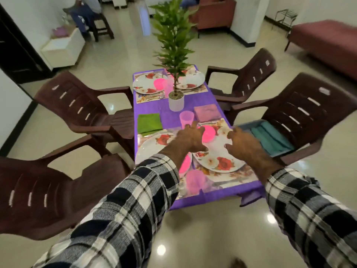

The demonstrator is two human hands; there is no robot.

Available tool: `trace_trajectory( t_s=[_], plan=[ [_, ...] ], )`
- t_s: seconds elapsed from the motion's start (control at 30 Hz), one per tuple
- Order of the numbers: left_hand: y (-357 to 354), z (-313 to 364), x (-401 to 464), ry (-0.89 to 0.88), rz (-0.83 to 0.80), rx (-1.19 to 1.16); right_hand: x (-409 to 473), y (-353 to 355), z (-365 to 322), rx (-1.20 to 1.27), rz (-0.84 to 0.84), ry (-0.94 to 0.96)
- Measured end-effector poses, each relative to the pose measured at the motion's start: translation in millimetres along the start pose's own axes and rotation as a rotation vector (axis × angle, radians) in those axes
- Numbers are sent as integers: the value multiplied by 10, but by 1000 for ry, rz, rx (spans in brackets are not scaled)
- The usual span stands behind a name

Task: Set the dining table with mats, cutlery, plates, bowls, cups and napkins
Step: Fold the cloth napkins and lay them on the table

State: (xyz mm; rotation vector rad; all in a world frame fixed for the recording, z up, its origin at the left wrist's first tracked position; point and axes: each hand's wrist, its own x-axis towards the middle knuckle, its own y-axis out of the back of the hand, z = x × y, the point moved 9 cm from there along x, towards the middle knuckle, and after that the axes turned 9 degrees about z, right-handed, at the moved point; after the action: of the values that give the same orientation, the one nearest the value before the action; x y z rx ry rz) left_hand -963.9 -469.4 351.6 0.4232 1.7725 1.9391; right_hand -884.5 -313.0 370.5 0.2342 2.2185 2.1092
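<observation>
Both hands hovered spread, gripping nothing: left hand (190, 137) over the pink bowl (208, 134), right hand (242, 143) above the floral plate (219, 160). Pink cup (186, 117) sat at 12 o'clock of the bowl, likely being positioned.

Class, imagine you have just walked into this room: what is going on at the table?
A person in a checked shirt is setting a dining table covered with a purple cloth. Both hands reach over the near right place: the left hand hovers beside a pink bowl and the right hand is above a floral plate, neither gripping anything. Floral plates already lie at all four places. A green napkin and a pink napkin lie near a potted plant.
</observation>
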Motion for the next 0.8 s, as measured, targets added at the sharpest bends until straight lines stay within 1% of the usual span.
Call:
trace_trajectory(
  t_s=[0.13,0.33,0.47,0.53,0.6,0.67,0.8],
  plan=[
    [-218,912,285,-45,-3,-15,-211,-51,1037,23,-22,-101],
    [-617,2308,840,-32,-71,-19,-367,-327,2779,71,-74,-218],
    [-774,3069,1185,-50,-104,-59,-421,-206,3463,79,-85,-257],
    [-846,3259,1379,-40,-121,-66,-300,-455,3846,66,-113,-252],
    [-962,3317,1558,-20,-147,-52,-170,-640,4050,45,-131,-209],
    [-1103,3346,1766,3,-171,-53,-53,-829,4273,50,-165,-235],
    [-1358,3401,2218,27,-206,-87,244,-873,4366,79,-176,-223]
  ],
)
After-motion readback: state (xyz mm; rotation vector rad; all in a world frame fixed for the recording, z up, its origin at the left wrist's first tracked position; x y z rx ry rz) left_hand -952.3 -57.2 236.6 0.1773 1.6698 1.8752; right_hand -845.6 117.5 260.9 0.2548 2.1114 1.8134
